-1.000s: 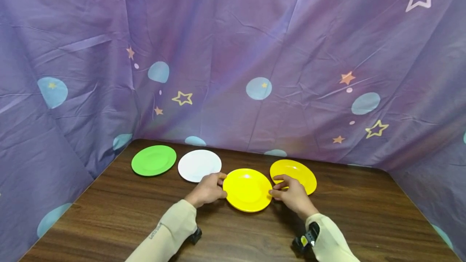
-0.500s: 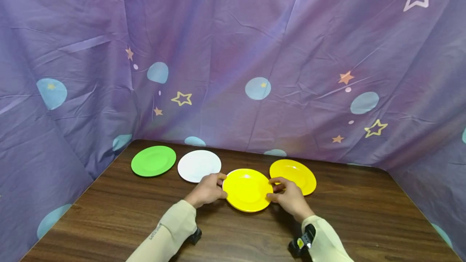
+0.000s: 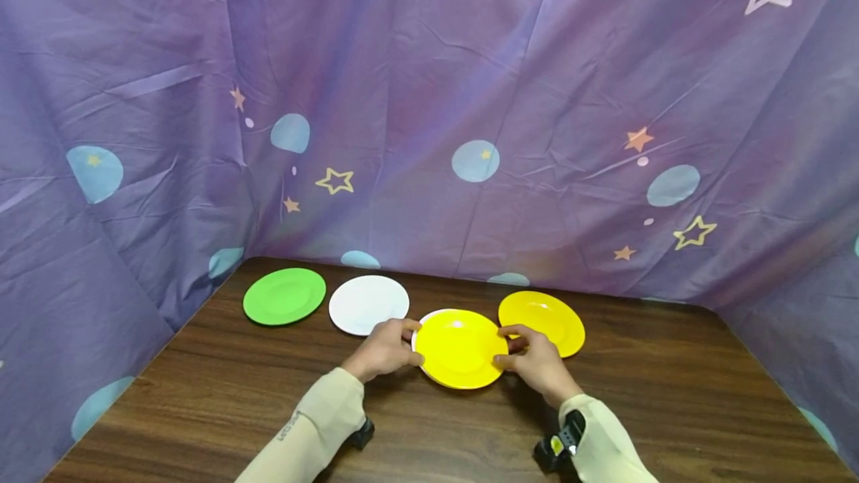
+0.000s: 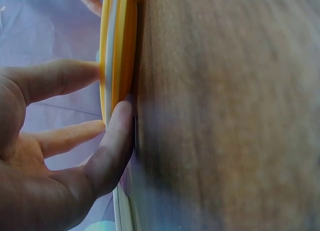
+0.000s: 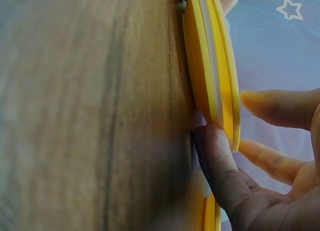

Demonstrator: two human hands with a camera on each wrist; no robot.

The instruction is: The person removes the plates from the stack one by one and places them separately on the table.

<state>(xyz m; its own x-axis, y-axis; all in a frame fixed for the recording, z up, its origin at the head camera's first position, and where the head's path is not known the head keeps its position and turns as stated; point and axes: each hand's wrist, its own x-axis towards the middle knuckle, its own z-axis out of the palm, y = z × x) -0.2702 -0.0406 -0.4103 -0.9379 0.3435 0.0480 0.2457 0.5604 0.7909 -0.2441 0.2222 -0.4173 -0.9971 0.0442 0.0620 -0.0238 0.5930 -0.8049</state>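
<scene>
In the head view, a yellow plate (image 3: pixel 461 349) tops a small stack near the table's middle. A white plate (image 4: pixel 111 46) shows as a pale edge between yellow rims in the left wrist view. Its rim also peeks out at the upper left of the stack in the head view. My left hand (image 3: pixel 384 349) holds the stack's left edge, thumb and fingers spread along the rim. At the opposite edge, my right hand (image 3: pixel 537 365) grips the rim the same way, with fingertips touching the plates' edges in the right wrist view.
Behind the right hand lies another yellow plate (image 3: pixel 542 319). A second white plate (image 3: pixel 367 304) sits just beyond the left hand, with a green plate (image 3: pixel 285 297) farther left. The wooden table (image 3: pixel 268 386) ends at a purple patterned curtain (image 3: pixel 403 95).
The right hand has come in against the rim and taken hold. The top yellow plate has shifted slightly right, exposing more of the white rim at the left.
</scene>
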